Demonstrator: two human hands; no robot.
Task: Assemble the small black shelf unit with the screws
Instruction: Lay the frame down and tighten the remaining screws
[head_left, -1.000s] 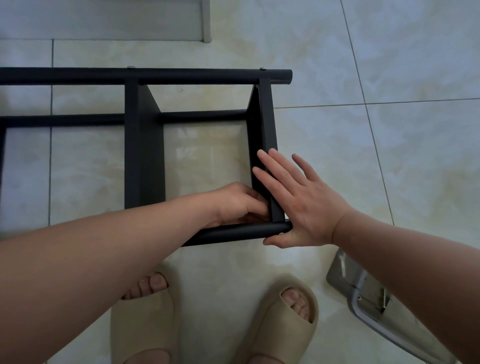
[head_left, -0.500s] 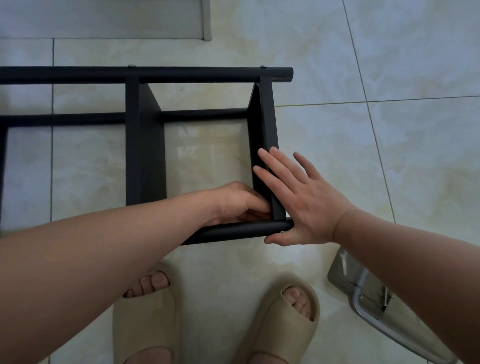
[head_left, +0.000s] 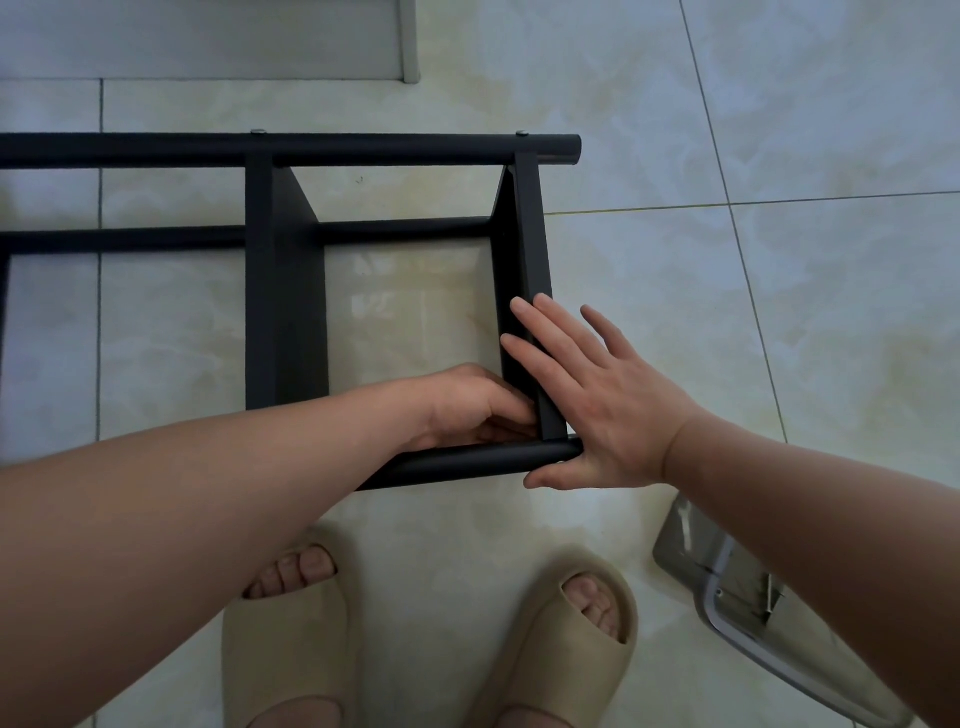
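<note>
The black shelf unit (head_left: 285, 312) lies on its side on the pale tiled floor (head_left: 779, 312), a little way in from the floor's far edge, where a white baseboard (head_left: 208, 41) runs. Its long far tube (head_left: 363, 150) lies parallel to that edge and shows two small screw heads (head_left: 522, 133) on top, and the frame runs out of view to the left. The near tube (head_left: 467, 462) lies just in front of the person's feet in beige slippers (head_left: 291, 649). A flat end panel (head_left: 524, 249) joins the two tubes at the unit's right end. The left hand (head_left: 467, 405) reaches into the inside corner where this panel meets the near tube. Its fingers are curled close together against the panel, and whether they pinch anything there cannot be told. The right hand (head_left: 597, 405) lies flat against the outer side of the same panel with its fingers (head_left: 524, 317) straight and slightly spread. The fingertips rest on the panel's top edge and the thumb lies along the floor side of the near tube's end. A grey plastic tray (head_left: 727, 613) lies on the floor near the right slipper, partly hidden under the right forearm.
</note>
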